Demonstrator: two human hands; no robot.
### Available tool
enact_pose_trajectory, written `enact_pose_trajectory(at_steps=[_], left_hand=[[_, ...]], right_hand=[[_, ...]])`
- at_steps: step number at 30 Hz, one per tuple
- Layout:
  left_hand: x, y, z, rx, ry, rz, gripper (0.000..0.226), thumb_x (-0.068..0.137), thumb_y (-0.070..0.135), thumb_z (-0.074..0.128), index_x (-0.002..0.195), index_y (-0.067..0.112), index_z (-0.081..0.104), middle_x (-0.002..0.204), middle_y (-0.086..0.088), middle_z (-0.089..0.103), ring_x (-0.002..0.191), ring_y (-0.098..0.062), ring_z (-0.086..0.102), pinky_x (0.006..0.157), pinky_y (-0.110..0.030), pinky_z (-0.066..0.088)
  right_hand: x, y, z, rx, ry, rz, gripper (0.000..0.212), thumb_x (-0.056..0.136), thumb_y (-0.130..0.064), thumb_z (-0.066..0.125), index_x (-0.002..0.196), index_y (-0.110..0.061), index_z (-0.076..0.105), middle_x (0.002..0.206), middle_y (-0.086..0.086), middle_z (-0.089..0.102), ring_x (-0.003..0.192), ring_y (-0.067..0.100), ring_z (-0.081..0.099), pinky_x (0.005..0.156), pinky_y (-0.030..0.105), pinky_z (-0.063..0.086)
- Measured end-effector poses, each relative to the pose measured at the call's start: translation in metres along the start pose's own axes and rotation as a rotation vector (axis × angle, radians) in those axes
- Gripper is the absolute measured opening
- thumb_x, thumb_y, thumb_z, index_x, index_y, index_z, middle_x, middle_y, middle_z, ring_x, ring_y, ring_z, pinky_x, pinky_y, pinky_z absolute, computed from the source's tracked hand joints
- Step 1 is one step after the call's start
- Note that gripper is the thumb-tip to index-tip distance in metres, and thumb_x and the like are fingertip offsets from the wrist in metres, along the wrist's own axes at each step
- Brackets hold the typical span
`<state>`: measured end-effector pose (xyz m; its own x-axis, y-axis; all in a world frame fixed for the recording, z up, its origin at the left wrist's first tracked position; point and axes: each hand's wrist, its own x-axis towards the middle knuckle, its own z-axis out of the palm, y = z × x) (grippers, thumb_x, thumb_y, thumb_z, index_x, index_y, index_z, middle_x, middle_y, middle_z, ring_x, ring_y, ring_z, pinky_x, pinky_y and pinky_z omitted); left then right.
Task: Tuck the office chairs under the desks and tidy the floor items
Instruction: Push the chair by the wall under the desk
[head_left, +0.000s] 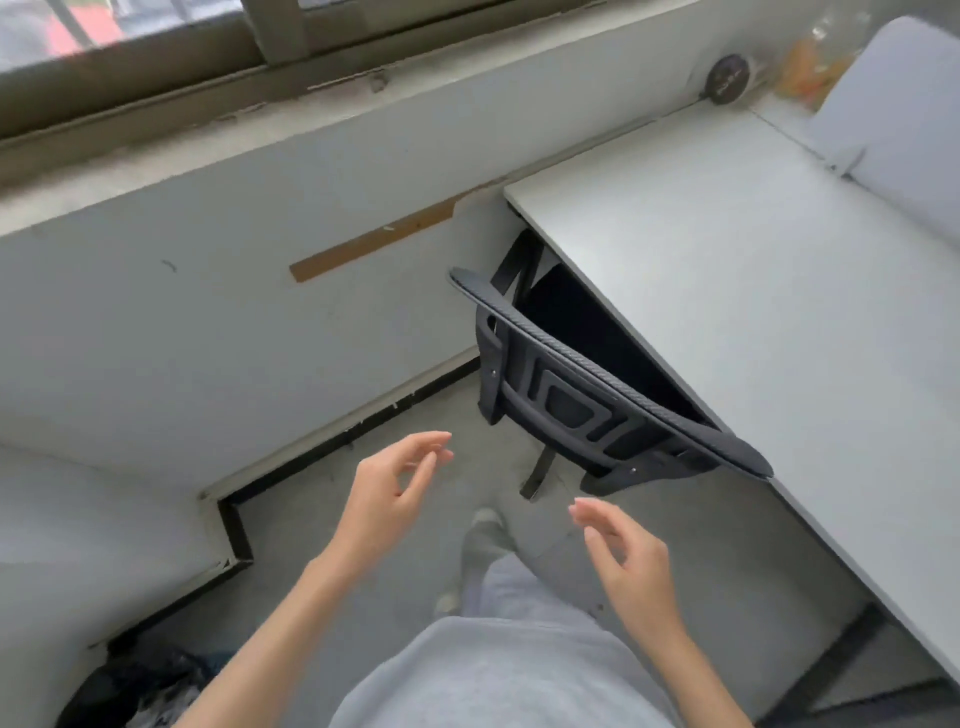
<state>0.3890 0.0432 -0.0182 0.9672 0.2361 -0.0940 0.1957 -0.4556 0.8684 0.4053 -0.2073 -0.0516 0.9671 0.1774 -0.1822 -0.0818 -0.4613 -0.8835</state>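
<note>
A black office chair (571, 400) stands with its seat under the white desk (753, 291); only its backrest and part of its base show. My left hand (389, 493) hovers in the air to the left of the chair, fingers relaxed and holding nothing. My right hand (623, 556) hovers just below the backrest's right end, fingers loosely bent, also holding nothing. Neither hand touches the chair.
A white wall under a window runs along the left. A dark bag or bundle (140, 686) lies on the grey floor at bottom left. A round black object (730, 79) and a plastic bag (815, 67) sit at the desk's far end, beside a grey divider (898, 119).
</note>
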Motion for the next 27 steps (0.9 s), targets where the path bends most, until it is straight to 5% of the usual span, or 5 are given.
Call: enact_pose_trajectory(at_steps=[6, 13, 15, 18, 27], left_hand=[[0.134, 0.03, 0.014, 0.434, -0.118, 0.516, 0.035, 0.084, 0.023, 0.052, 0.117, 0.012, 0.059, 0.113, -0.001, 0.064, 0.108, -0.011, 0.052, 0.094, -0.02, 0.039], [0.231, 0.027, 0.045, 1.038, -0.441, 0.802, 0.042, 0.052, 0.03, 0.084, 0.087, 0.017, 0.065, 0.085, 0.001, 0.069, 0.082, -0.019, 0.067, 0.077, -0.036, 0.053], [0.244, 0.03, 0.049, 1.071, -0.503, 0.83, 0.033, 0.049, 0.026, 0.085, 0.071, 0.017, 0.062, 0.066, 0.003, 0.064, 0.06, -0.018, 0.062, 0.053, -0.025, 0.048], [0.251, 0.033, 0.053, 1.044, -0.596, 0.89, 0.016, 0.078, 0.022, 0.066, 0.089, 0.013, 0.06, 0.084, -0.002, 0.064, 0.078, -0.023, 0.06, 0.058, -0.031, 0.041], [0.244, 0.022, 0.043, 0.964, -0.635, 0.92, 0.01, 0.089, 0.014, 0.049, 0.093, 0.011, 0.057, 0.091, -0.005, 0.064, 0.082, -0.022, 0.057, 0.061, -0.03, 0.042]], right_hand=[[0.104, -0.039, -0.026, -0.478, 0.237, -0.274, 0.043, 0.083, -0.016, 0.061, 0.124, -0.012, 0.054, 0.125, -0.001, 0.057, 0.12, 0.008, 0.045, 0.099, 0.021, 0.039], [0.142, -0.028, -0.037, -0.929, 0.041, 0.198, 0.039, 0.084, -0.04, 0.06, 0.117, -0.02, 0.056, 0.11, -0.007, 0.065, 0.105, 0.014, 0.059, 0.076, 0.031, 0.052], [0.137, -0.024, -0.037, -0.923, 0.163, 0.271, 0.026, 0.072, -0.028, 0.073, 0.094, -0.016, 0.065, 0.081, -0.004, 0.068, 0.079, 0.018, 0.065, 0.06, 0.031, 0.052], [0.124, -0.011, -0.034, -0.943, 0.332, 0.303, 0.027, 0.047, -0.005, 0.082, 0.067, -0.01, 0.066, 0.054, 0.001, 0.061, 0.051, 0.025, 0.059, 0.046, 0.029, 0.048], [0.113, -0.021, -0.016, -0.925, 0.411, 0.443, 0.015, 0.076, -0.012, 0.06, 0.086, -0.015, 0.07, 0.079, 0.007, 0.071, 0.08, 0.031, 0.061, 0.062, 0.031, 0.045]])
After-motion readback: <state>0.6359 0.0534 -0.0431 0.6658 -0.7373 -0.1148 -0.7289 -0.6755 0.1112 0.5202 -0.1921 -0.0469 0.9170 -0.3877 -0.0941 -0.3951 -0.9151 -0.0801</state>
